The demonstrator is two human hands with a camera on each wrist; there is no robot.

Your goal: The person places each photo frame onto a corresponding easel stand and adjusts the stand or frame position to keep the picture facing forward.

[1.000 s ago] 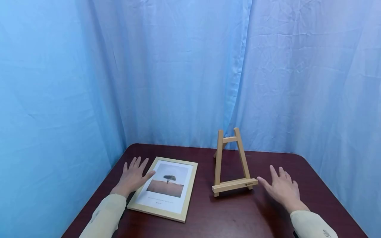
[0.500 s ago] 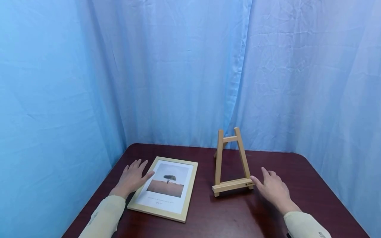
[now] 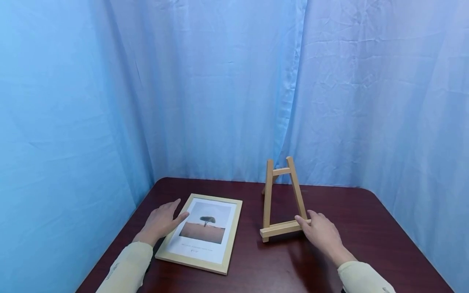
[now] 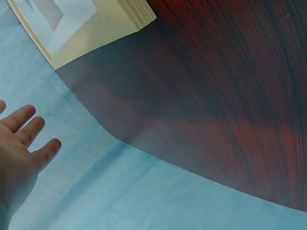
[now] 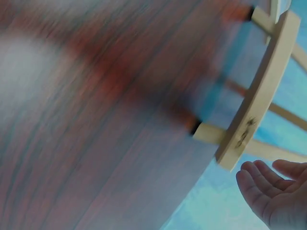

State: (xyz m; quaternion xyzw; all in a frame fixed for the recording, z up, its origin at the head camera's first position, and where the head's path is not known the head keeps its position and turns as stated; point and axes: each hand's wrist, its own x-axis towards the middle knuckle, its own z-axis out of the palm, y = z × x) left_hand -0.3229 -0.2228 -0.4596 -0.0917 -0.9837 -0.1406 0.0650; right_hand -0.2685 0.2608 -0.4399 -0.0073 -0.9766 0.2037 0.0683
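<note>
A framed print (image 3: 201,232) lies flat on the table (image 3: 286,264), the left hand (image 3: 161,221) resting beside it, fingers relaxed and thumb touching its edge. The right hand (image 3: 320,234), a second ago well right, now curls onto the easel (image 3: 283,203) ledge.

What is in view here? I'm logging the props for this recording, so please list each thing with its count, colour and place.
picture frame: one, pale wood round a print of a lone tree, flat on the table's left side.
easel: one, pale wood, upright right of the frame, toward the table's back.
table: one, dark red-brown wood grain, bearing everything.
curtain: blue cloth, hanging behind and to both sides.
sleeves: two, cream, at the lower edge.
left hand: one, fingers straight, thumb on the frame's left edge.
right hand: one, fingers at the right end of the easel's bottom ledge.
</note>
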